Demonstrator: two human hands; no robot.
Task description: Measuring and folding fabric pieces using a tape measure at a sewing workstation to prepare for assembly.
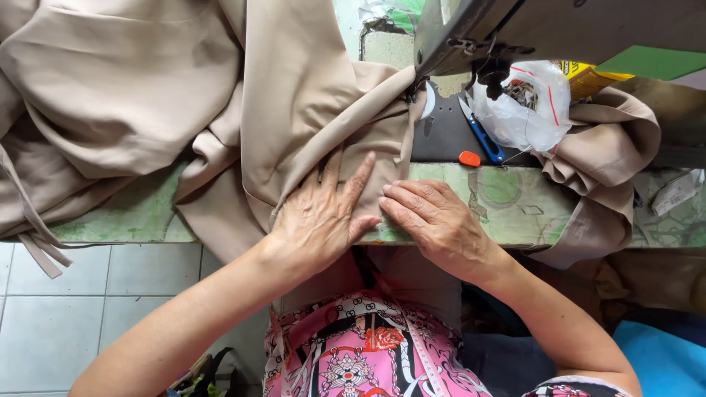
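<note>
A large beige fabric (184,95) lies bunched over the sewing table (507,198) and runs under the sewing machine (515,26) at the top. My left hand (323,217) presses flat on the fabric near the table's front edge, fingers spread. My right hand (437,220) rests beside it on the fabric's folded edge, fingertips touching the cloth next to my left thumb. Neither hand grips anything. The needle area (413,92) sits just beyond my fingers, where the fabric passes under the machine head.
Blue-handled snips (482,136) and an orange piece (469,158) lie on the dark machine bed. A clear plastic bag (526,106) and more beige cloth (603,169) sit at right. Tiled floor (66,294) shows at lower left.
</note>
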